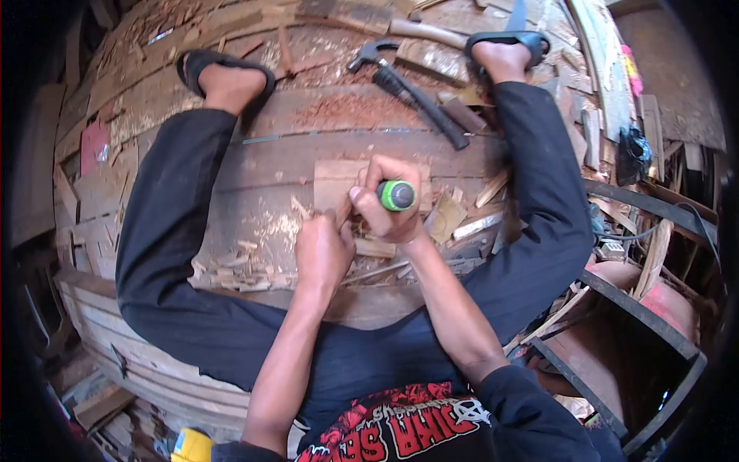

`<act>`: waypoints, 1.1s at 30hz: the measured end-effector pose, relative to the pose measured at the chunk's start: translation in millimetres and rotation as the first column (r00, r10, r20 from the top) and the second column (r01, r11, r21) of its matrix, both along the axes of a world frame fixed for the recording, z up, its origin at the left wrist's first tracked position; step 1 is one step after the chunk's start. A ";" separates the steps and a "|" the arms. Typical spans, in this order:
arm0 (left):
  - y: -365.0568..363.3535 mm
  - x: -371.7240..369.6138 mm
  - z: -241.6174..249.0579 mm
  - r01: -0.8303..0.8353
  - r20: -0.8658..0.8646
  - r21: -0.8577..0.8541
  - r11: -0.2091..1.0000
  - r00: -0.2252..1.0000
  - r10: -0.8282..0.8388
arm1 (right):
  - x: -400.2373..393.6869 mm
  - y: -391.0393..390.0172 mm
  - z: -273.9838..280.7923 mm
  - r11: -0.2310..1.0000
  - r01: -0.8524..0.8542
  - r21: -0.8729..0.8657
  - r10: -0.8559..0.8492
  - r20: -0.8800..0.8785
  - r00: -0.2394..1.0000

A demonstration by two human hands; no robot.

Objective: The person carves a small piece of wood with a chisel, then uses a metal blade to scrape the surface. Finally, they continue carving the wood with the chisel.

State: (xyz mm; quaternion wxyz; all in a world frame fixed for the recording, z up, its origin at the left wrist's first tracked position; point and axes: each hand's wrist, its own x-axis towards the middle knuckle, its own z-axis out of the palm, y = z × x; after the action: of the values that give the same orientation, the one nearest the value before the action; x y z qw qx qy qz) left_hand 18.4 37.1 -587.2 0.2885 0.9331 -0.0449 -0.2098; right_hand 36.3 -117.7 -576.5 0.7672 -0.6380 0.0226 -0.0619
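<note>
My right hand (394, 219) is wrapped round a tool with a green-and-black handle (397, 195), seen from its butt end. The tool's working end is hidden below the fist. Close beside it, my left hand (322, 246) is closed, with a small brown piece of wood (344, 211) showing at its fingertips. Under and beyond both hands lies a flat, light-brown wooden board (329, 175). Pale shavings (279, 229) are scattered left of my left hand.
A claw hammer (419, 100) lies ahead, near a long wooden handle (427, 31) and a wood block (431, 60). My legs stretch out on both sides, feet in dark sandals (262, 77). Offcuts (473, 223) litter the right. A dark metal frame (643, 316) stands at lower right.
</note>
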 end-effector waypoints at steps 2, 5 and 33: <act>-5.8 2.4 13.4 0.042 -0.019 -0.030 0.999 0.999 -0.043 | 0.0 0.4 21.6 0.988 0.152 -0.004 -0.150 0.138 0.979; -0.8 -1.1 1.4 0.208 -0.109 -0.056 0.977 0.971 -0.213 | 0.5 -11.2 33.1 0.901 0.433 0.011 -0.411 0.339 0.846; 30.7 -9.1 -62.7 -0.691 -0.725 -0.541 0.479 0.672 0.151 | -79.2 -30.2 -48.2 0.578 0.806 -0.127 -0.816 -0.101 0.569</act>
State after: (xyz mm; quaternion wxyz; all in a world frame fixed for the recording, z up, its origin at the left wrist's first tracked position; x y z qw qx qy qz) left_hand 9.3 67.8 -649.9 0.7089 0.5698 0.2059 -0.3612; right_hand -42.9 -147.9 -624.8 0.6277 -0.5846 0.3674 -0.3596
